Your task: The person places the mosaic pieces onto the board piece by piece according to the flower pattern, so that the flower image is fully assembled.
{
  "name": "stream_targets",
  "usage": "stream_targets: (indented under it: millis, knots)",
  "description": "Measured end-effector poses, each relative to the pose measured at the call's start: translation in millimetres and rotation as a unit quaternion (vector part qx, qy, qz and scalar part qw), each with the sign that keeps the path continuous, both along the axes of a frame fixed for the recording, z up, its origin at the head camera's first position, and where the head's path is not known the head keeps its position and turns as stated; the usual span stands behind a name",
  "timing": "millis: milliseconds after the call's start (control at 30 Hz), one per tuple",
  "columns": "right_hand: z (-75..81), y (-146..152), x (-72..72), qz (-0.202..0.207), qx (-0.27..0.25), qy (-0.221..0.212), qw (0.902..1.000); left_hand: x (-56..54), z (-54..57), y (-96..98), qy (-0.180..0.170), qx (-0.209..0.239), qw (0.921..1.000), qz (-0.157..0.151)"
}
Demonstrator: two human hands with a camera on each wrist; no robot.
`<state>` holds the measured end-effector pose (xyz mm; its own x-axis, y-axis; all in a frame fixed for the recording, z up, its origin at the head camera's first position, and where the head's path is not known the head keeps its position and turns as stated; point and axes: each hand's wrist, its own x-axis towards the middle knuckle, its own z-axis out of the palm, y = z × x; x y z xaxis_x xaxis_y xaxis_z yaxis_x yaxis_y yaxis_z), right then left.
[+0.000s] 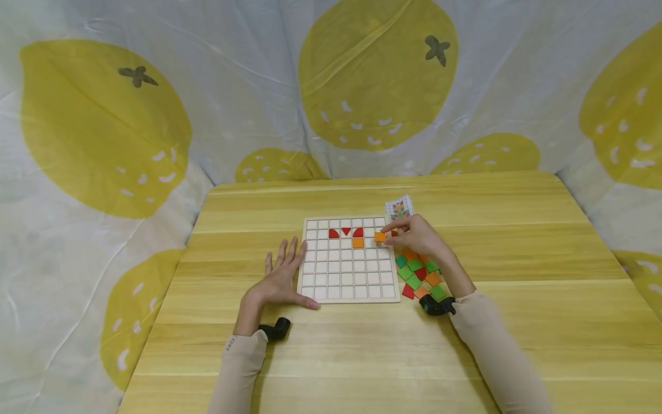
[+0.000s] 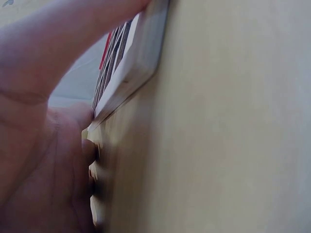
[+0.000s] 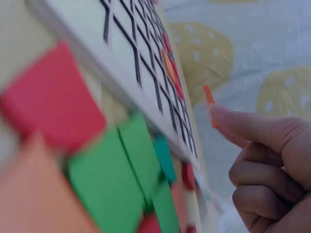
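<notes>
A pale wooden grid board (image 1: 337,294) lies flat on the table. My left hand (image 1: 279,282) rests at its left side with fingers spread, the thumb at the near edge; in the left wrist view the thumb touches the board's rim (image 2: 131,73). My right hand (image 1: 421,238) pinches an orange square tile (image 1: 380,237) between thumb and finger, held above the board's upper right part. Set in the grid are two red quarter-round tiles (image 1: 334,233), a red triangle tile (image 1: 346,231) between them, and one orange square (image 1: 358,243) below the right one.
Right of the board lies a loose pile of green (image 1: 414,281), red, orange and teal tiles, partly under my right forearm. A small pattern card (image 1: 399,207) sits by the board's far right corner. The wooden table (image 1: 248,218) meets a lemon-print cloth behind.
</notes>
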<state>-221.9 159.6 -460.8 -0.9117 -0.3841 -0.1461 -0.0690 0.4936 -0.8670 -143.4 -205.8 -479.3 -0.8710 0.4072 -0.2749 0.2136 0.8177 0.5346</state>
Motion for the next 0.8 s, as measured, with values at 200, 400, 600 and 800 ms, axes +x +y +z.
stream_targets:
  millis: [200,400,600,800]
  knots:
    - [-5.1,-41,-3.4,0.025,-0.009,0.008,0.9996,-0.3,0.1,0.4,0.0,0.001,1.0,0.0]
    - [-9.9,-63,-5.8,0.015,-0.017,-0.003,0.9997,-0.6,0.0,0.3,-0.002,0.002,1.0,0.0]
    - [-11.9,-70,-6.1,0.002,-0.014,-0.028,0.9995,-0.7,-0.2,-0.1,-0.004,0.002,1.0,0.001]
    - [-15.2,-72,-6.4,0.001,-0.011,-0.019,0.9998,-0.7,-0.5,-0.9,-0.005,0.003,1.0,0.002]
